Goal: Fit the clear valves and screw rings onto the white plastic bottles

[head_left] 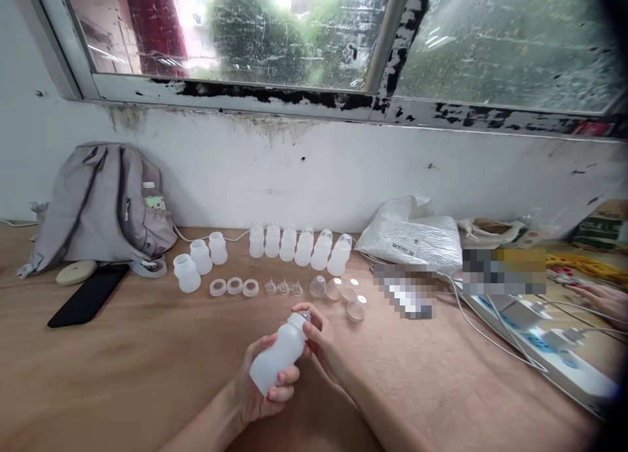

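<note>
Fingers of the left hand (258,390) wrap the body of a white bottle (279,360), held tilted above the wooden table (147,360); right hand (321,337) fingertips pinch its top. Rows of bottles (299,246) stand behind.

One head-worn camera looks forward and down across the wooden table (122,367) toward the window (304,33). The table's near edge lies below the frame; the window and wall close the far side. The view sits close above the table, with heavy wide-angle bending at the borders. No second view exists.
</note>
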`<state>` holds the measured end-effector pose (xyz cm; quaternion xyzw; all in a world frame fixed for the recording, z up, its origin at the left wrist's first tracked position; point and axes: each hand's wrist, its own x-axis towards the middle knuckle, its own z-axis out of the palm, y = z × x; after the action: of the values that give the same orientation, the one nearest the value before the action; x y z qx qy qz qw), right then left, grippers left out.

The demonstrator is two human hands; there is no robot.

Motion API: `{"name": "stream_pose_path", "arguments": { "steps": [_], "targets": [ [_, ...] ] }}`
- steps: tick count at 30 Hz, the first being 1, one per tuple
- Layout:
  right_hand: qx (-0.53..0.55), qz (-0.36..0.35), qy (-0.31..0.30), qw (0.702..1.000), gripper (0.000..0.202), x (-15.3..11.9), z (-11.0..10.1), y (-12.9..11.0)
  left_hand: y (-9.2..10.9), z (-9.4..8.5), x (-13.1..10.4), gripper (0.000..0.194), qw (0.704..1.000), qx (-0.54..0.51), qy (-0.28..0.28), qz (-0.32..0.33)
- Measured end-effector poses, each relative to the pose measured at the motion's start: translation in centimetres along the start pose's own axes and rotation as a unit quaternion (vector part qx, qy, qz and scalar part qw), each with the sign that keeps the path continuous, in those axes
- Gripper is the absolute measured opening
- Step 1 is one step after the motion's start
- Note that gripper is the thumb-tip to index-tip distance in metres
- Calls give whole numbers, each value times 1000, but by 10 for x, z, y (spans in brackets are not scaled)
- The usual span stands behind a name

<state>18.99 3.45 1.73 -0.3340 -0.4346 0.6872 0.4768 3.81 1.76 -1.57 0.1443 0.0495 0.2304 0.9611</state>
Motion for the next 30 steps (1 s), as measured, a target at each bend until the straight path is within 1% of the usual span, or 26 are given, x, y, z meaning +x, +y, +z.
{"name": "stream_pose_path", "arguments": {
  "steps": [2,5,7,10,15,23,27,30],
  "targets": [
    [-8,2,0,1000,34,4,-6,2,7,1,1,44,999,34,21,7],
    [1,8,-6,1000,28,9,-14,7,15,2,1,42,992,103,68,3],
    [19,8,-2,1000,25,12,-17,9,17,3,0,43,988,134,82,1],
    [40,-2,14,999,26,14,-20,12,18,7,-2,45,984,156,85,-1],
    [37,-10,25,999,25,14,-20,12,15,12,-4,45,976,194,101,-9],
    [14,-26,52,998,23,14,-27,7,11,10,-1,46,969,218,118,3],
    [17,-26,33,999,18,15,-30,5,11,10,-1,48,972,211,105,-4],
    [22,-15,5,1000,15,14,-33,3,10,11,-1,47,972,215,90,12]
  ]
}}
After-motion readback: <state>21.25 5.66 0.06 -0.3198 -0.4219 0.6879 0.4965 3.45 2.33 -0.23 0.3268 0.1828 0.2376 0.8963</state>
